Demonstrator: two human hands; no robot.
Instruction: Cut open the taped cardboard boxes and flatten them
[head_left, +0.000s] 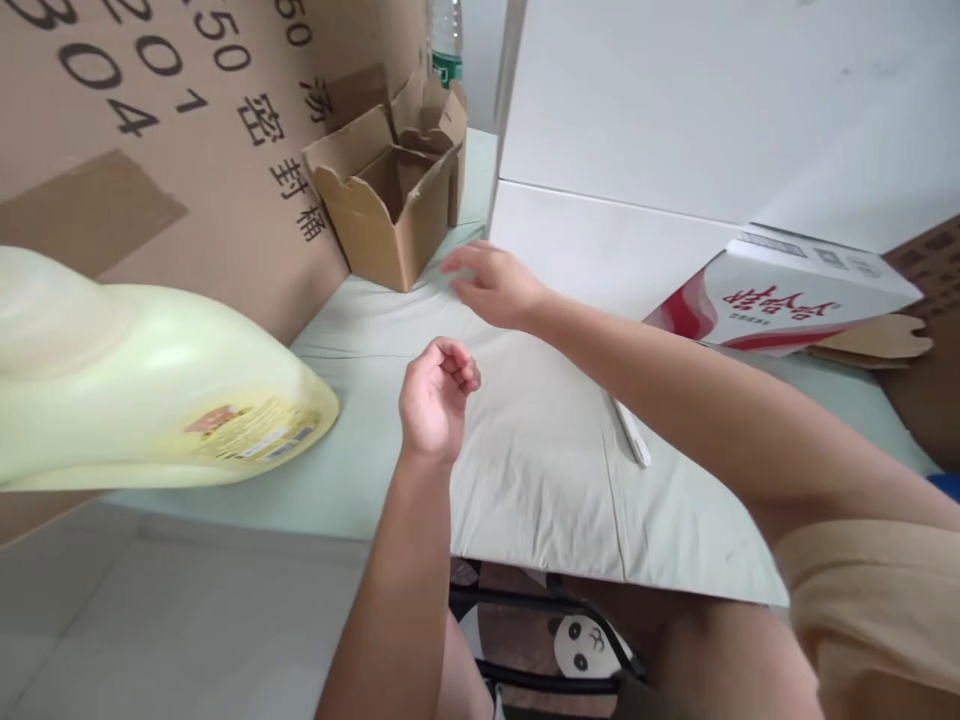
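My left hand (439, 400) hovers over the pale green cloth (525, 470) with its fingers loosely curled together and nothing visible in them. Further forward, my right hand (495, 283) reaches left across the cloth, fingers stretched out and slightly apart, holding nothing. Its fingertips are close to the lower right corner of an open brown cardboard box (375, 235); I cannot tell whether they touch it. Under my right forearm lies a thin white object (634, 435), partly hidden by the arm.
A large pale yellow jug (150, 380) stands at the left, before a big printed carton (225, 190). Behind the small box are another open box (454, 125) and a bottle (447, 45). A white and red carton (780, 295) leans at the right beside flattened cardboard (874, 342).
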